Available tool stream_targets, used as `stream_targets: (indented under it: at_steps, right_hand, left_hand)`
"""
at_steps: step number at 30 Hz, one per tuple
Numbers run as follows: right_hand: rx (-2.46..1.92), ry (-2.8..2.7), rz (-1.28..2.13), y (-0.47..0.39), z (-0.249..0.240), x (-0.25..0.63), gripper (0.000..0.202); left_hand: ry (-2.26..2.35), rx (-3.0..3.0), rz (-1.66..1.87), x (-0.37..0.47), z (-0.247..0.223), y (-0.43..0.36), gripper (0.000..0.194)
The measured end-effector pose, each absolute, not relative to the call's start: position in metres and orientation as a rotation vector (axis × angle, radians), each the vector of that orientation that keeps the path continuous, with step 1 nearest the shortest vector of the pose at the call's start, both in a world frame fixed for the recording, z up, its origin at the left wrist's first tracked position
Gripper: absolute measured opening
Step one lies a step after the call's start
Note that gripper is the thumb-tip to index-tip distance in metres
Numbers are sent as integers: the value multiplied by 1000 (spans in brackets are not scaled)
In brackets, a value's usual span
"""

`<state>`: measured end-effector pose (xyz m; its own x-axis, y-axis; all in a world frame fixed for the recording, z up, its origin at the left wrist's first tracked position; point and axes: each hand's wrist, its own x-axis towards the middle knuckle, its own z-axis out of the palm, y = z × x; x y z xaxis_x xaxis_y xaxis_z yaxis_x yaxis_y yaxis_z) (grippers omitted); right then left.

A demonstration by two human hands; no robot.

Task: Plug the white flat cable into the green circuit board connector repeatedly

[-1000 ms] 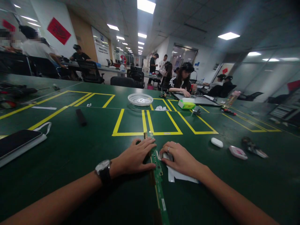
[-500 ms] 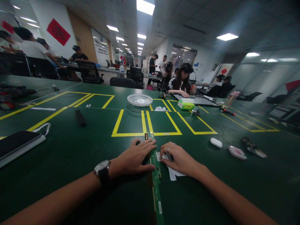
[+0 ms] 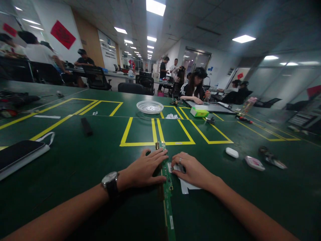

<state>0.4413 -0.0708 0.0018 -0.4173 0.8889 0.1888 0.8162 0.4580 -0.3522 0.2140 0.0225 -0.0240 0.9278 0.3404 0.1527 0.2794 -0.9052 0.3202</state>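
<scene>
A long, narrow green circuit board [image 3: 168, 197] runs from the near edge of the view up to the middle of the green table. Across its upper part lies my left hand [image 3: 145, 169], palm down, fingers stretched out and thumb apart, steadying the board from the left. My right hand [image 3: 189, 169] is just to the right of the board, thumb and fingers pinched on a white flat cable [image 3: 185, 186]. One end of the cable meets the board's right edge; its lower end sticks out beneath the hand. The exact contact under the fingertips is hidden.
Ahead are a white plastic basket [image 3: 149, 107] and a green tissue pack [image 3: 199, 112]. A white case [image 3: 232, 152] and a pinkish-white case [image 3: 254, 163] lie right. A dark-topped device [image 3: 21, 152] is left. A person [image 3: 197, 88] sits across the table.
Almost nothing differs. Both hands keep their places at the board, and the whole view has shifted very slightly.
</scene>
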Motion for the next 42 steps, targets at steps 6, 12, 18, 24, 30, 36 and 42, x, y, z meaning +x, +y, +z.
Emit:
stream_targets:
  at_steps: [6, 12, 18, 24, 30, 36, 42]
  right_hand:
    - [-1391, -2415, 324, -71, 4, 443, 14]
    - [-1367, -2431, 317, -71, 5, 443, 17]
    - [-1362, -2373, 336, -71, 2, 442, 21]
    - [-1322, -2385, 323, -70, 1, 445, 20]
    - [-1102, -2486, 285, -72, 3, 440, 25]
    - [-1253, -2520, 209, -62, -1, 440, 25]
    - [-1853, -2112, -140, -41, -16, 484, 21]
  left_hand:
    - [405, 2787, 247, 213, -21, 23, 75]
    - [395, 2776, 233, 213, -21, 25, 73]
    - [388, 2745, 275, 212, -21, 24, 73]
    - [367, 2673, 347, 211, -23, 27, 76]
    - [457, 2541, 412, 213, -20, 27, 64]
    - [671, 2205, 758, 216, -27, 35, 51]
    - [784, 2011, 1002, 217, -28, 39, 42]
